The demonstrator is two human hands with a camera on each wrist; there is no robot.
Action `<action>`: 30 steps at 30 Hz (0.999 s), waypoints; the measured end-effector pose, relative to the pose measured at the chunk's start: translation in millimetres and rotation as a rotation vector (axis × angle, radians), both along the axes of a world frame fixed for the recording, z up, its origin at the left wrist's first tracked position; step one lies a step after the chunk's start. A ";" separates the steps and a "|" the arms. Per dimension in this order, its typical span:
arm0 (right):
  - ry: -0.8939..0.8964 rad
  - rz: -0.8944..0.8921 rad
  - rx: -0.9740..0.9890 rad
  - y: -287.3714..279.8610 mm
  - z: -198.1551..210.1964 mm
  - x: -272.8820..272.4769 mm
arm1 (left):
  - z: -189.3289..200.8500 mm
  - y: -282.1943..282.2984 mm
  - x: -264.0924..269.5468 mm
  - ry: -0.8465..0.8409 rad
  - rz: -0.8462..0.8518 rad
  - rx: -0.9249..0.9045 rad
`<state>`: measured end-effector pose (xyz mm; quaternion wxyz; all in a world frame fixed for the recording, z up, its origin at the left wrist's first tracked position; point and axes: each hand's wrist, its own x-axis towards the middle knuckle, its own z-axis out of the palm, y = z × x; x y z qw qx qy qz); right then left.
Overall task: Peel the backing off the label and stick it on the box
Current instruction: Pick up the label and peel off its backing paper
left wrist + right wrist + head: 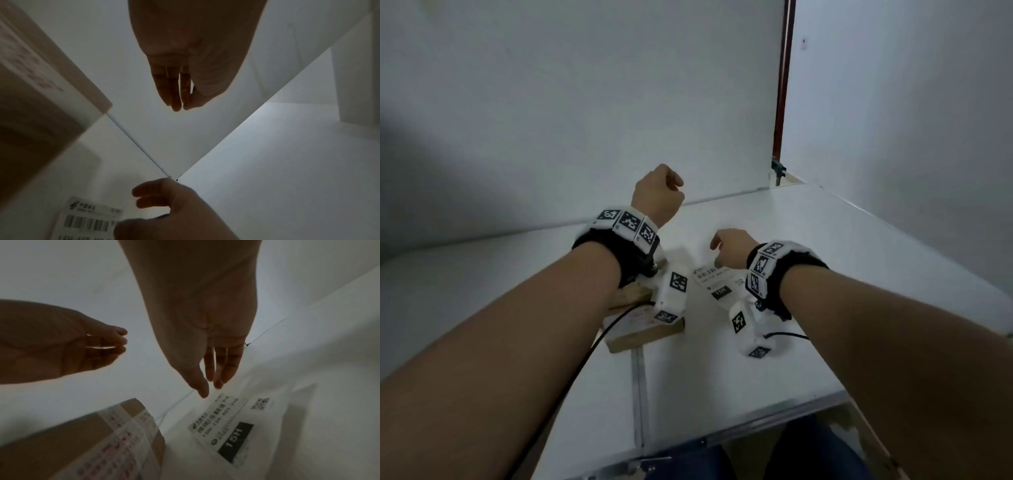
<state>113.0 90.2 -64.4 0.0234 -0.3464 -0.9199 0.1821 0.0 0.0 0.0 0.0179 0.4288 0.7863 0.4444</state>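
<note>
A brown cardboard box (643, 330) with printed tape (123, 439) lies on the white table, under my left wrist. To its right the white label (717, 282), with a barcode and a black "15H" block (236, 441), lies flat on the table. My right hand (717, 245) hovers just over the label's far end, fingers (218, 374) relaxed and pointing down, holding nothing. My left hand (671, 185) is raised above the table behind the box, with fingers (174, 97) hanging loosely and empty. The label (90, 222) also shows in the left wrist view, beside my right hand (164, 207).
The white table (825, 246) meets grey walls at the back and right. A seam (640, 394) runs down the tabletop below the box. A black cable (585, 356) trails from my left wrist over the box. The table's front edge (756, 421) is close to my legs.
</note>
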 end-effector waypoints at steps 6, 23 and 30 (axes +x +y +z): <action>-0.165 0.085 -0.020 -1.7 -8.6 -16.9 | -7.7 -19.8 -21.2 -0.065 0.021 0.004; 0.261 -0.081 -0.128 -3.9 -4.6 -6.4 | -23.3 -23.6 -8.2 -0.373 -0.100 0.029; 0.468 0.018 0.128 -32.5 37.3 -4.2 | -24.5 -49.4 -10.0 -0.423 -0.112 0.064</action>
